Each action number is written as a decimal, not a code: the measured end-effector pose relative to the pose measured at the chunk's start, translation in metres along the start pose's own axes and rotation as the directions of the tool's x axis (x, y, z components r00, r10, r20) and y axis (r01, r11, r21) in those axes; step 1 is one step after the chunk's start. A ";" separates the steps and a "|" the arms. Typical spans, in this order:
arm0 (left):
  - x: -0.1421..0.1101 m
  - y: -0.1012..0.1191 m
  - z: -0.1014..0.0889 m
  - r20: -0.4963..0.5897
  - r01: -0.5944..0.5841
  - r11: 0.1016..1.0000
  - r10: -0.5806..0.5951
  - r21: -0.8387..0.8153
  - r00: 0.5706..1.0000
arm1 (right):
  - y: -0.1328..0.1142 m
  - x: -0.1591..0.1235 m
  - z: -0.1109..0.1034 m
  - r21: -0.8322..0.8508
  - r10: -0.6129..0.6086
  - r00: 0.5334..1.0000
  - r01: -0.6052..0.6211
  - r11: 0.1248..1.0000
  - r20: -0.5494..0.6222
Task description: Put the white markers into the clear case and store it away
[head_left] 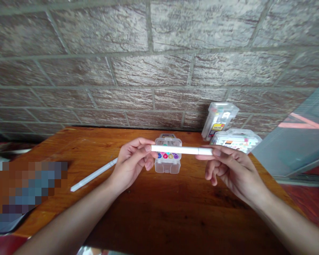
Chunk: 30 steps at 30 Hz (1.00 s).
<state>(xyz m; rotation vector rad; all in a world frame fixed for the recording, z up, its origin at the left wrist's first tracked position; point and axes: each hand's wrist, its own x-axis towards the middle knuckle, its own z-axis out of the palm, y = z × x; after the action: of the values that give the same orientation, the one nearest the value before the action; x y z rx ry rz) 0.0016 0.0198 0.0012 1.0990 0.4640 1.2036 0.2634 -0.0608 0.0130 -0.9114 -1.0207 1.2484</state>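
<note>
A white marker [175,149] is held level above the table, stretched between both hands. My left hand [134,157] pinches its left end between thumb and fingers. At the other end, my right hand [232,166] grips the part beyond a thin seam, which looks like the cap. Behind the marker, an open clear plastic case [168,167] shows several coloured marker ends, blue, red, yellow and purple among them. Another white marker [93,176] lies slantwise on the table, left of my left hand, its far end hidden by that hand.
On the wooden table [159,212], a clear case of markers [215,122] stands upright at the back right. A second clear case [243,140] sits before it, partly behind my right hand. A brick wall [170,71] rises behind. The left side is pixelated.
</note>
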 end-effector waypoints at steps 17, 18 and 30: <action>0.001 0.003 -0.003 0.047 0.083 0.989 -0.078 -0.120 0.996 | -0.001 -0.001 -0.001 0.004 0.031 0.999 -0.031 1.000 0.011; 0.001 0.003 -0.003 0.052 0.089 0.988 -0.083 -0.125 0.995 | -0.001 -0.001 0.000 0.009 0.032 0.999 -0.032 0.999 0.010; 0.001 -0.003 -0.005 0.073 0.048 0.997 -0.043 -0.065 0.996 | -0.001 -0.002 0.002 0.084 0.033 0.999 -0.035 0.996 0.019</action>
<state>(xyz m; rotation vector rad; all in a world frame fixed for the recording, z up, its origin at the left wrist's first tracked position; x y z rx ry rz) -0.0001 0.0227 -0.0033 1.0656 0.3894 1.1287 0.2617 -0.0632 0.0147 -0.8569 -0.9630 1.3205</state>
